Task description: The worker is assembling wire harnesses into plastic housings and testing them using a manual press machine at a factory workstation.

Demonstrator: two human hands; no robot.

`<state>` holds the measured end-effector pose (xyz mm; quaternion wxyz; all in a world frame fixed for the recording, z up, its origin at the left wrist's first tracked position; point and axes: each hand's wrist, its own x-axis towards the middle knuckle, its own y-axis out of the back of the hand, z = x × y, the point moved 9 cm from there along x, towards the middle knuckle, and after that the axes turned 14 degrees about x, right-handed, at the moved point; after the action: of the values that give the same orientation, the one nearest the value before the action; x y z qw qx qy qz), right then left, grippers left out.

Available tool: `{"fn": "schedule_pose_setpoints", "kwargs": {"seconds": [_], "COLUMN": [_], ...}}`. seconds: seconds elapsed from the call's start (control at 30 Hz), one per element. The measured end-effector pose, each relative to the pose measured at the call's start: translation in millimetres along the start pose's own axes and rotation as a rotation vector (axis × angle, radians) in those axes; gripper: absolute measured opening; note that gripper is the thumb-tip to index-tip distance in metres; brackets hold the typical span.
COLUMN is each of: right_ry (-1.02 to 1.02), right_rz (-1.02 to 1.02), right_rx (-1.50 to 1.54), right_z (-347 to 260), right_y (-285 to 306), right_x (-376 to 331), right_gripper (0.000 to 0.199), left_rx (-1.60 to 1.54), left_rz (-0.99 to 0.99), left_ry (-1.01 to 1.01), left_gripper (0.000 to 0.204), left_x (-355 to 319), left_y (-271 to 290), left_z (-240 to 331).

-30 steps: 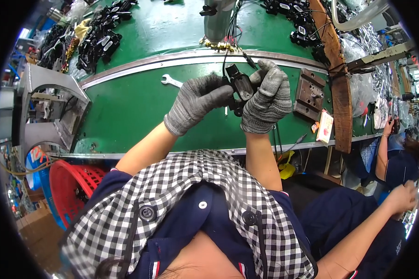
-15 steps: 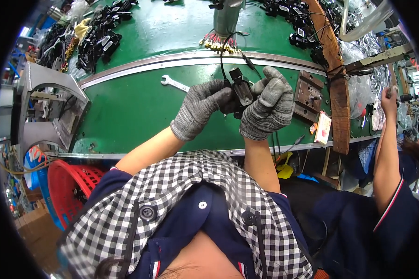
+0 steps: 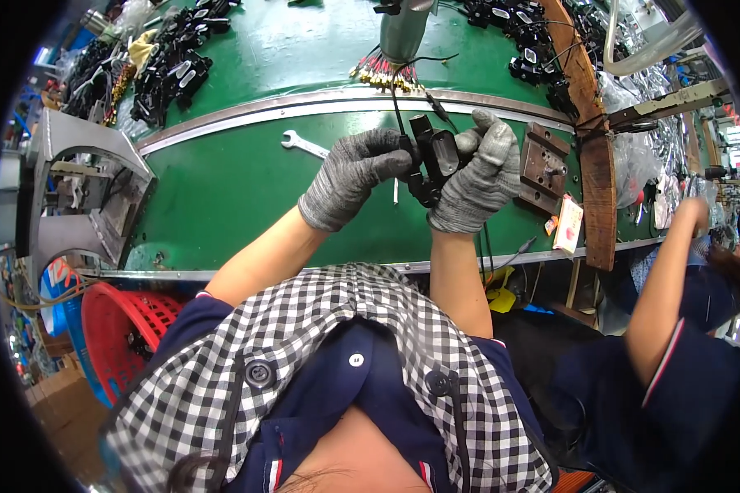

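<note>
A black plastic part (image 3: 426,134) with a pale oblong inset is held between my two gloved hands above the green bench. My left hand (image 3: 345,182) is closed at its left side, pinching where a black cable (image 3: 397,103) comes down. On the other side my right hand (image 3: 483,179) is closed around the part's right edge, its index finger bent upward. Both gloves are grey knit and hide some of the part. An open-end wrench (image 3: 302,144) lies on the bench just beyond my left hand.
A steel fixture block (image 3: 542,168) sits right of my hands, beside a wooden beam (image 3: 601,193). Overhead hangs a metal cylinder (image 3: 403,37) by a bundle of wire ends (image 3: 386,76). Black parts (image 3: 177,78) pile up far left. A co-worker's arm (image 3: 666,279) shows at right.
The black part has turned in my hands, so its inset shows more fully, and my hands are slightly farther apart. The co-worker's forearm at right has moved lower and leftward.
</note>
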<state>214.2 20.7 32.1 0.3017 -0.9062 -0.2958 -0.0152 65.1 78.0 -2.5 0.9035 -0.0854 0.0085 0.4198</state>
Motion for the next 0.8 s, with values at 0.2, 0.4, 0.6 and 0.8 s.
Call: {"fn": "schedule_pose_setpoints", "kwargs": {"seconds": [0.2, 0.4, 0.6, 0.8], "right_ry": [0.267, 0.306, 0.32, 0.084], "right_rz": [-0.095, -0.103, -0.11, 0.021], "right_rx": [-0.174, -0.162, -0.136, -0.016], "right_z": [-33, -42, -43, -28], "right_y": [-25, -30, -27, -14], "right_x": [-15, -18, -17, -10], "right_gripper": [0.034, 0.03, 0.027, 0.029], "left_rx": [0.311, -0.072, 0.091, -0.064], "left_rz": [0.109, 0.008, 0.057, -0.017], "left_ry": [-0.109, -0.074, -0.053, -0.092], "left_gripper": [0.024, 0.024, 0.027, 0.026], "left_x": [-9, -7, -4, 0], "left_y": [4, -3, 4, -2], "left_z": [28, 15, 15, 10]}}
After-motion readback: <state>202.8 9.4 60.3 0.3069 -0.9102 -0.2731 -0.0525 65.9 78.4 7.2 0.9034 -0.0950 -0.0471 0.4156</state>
